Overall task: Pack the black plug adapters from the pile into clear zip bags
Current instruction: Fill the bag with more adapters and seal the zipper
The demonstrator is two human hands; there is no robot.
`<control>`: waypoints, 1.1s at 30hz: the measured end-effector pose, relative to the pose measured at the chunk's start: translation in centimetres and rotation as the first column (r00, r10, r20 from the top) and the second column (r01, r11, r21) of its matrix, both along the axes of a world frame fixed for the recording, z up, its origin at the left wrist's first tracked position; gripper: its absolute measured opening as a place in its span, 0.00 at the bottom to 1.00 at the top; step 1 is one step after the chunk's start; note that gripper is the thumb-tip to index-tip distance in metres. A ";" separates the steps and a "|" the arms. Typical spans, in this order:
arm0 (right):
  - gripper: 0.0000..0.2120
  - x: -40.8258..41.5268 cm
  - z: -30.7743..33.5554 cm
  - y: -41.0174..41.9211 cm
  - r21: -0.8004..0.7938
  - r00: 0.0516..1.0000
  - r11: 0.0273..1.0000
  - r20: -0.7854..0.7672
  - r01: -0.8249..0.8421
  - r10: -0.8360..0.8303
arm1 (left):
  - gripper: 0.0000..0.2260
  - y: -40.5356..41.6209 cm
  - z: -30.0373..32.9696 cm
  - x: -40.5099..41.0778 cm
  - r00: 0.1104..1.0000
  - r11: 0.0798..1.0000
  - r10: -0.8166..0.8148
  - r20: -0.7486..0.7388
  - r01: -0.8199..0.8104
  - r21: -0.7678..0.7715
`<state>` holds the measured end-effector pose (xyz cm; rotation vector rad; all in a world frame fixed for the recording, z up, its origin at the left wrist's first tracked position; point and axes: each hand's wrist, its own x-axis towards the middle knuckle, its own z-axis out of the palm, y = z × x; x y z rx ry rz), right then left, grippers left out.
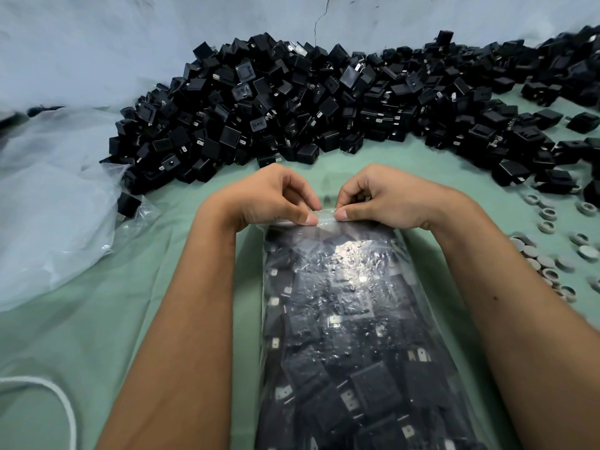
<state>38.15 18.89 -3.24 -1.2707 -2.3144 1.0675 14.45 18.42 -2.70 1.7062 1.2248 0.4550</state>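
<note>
A clear zip bag (350,319) full of black plug adapters lies lengthwise on the green table between my forearms, its zip end pointing away from me. My left hand (272,198) pinches the zip strip between thumb and curled fingers, just left of the middle. My right hand (376,199) pinches the same strip just right of the middle, so the two thumbs almost meet. A large pile of loose black plug adapters (324,102) stretches across the back of the table from left to right.
A heap of crumpled clear plastic bags (48,196) lies at the left. Several small grey round caps (548,254) are scattered at the right edge. A white cord (61,401) curves at the bottom left. A pale wall (130,34) rises behind the pile.
</note>
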 end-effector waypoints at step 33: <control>0.05 -0.6 0.9 -0.2 0.128 0.997 0.992 0.076 0.006 -0.015 | 0.10 0.0 -0.5 0.0 0.988 0.991 0.124 0.094 -0.129 0.045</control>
